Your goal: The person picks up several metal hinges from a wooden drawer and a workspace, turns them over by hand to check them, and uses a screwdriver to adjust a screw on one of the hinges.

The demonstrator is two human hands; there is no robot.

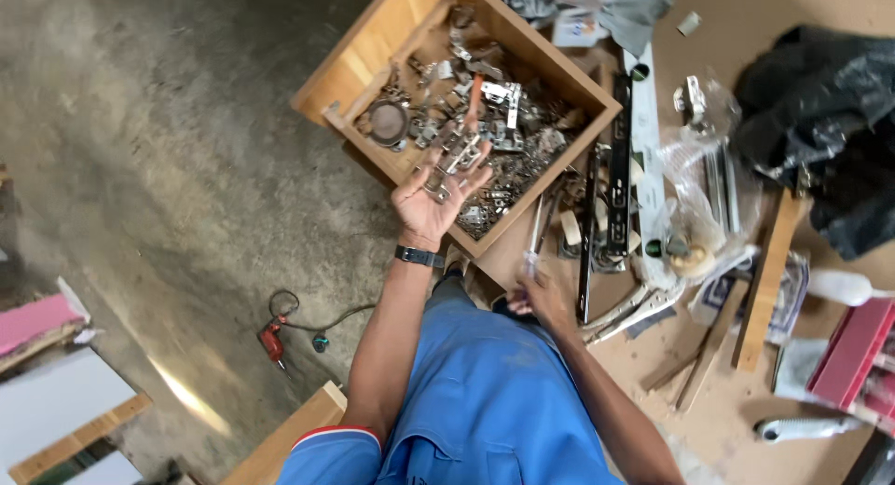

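My left hand point(431, 201) is held palm up over the near edge of a wooden box point(368, 52), with several metal cabinet hinges point(454, 159) lying on its fingers and palm. A dark band circles that wrist. The box is filled with a heap of metal hinges and fittings point(494, 122) and a round dark lid point(388, 122). My right hand point(541, 297) is lower, near my blue-clad knee, gripping a screwdriver point(533, 238) that points up toward the box corner.
Right of the box lie drawer slides point(617, 150), a long white level point(650, 159), clear plastic bags point(699, 196), wood strips point(766, 280), dark cloth point(830, 103) and a red box point(853, 350). On the concrete floor at left are a small red tool with cord point(272, 341) and boards point(56, 392).
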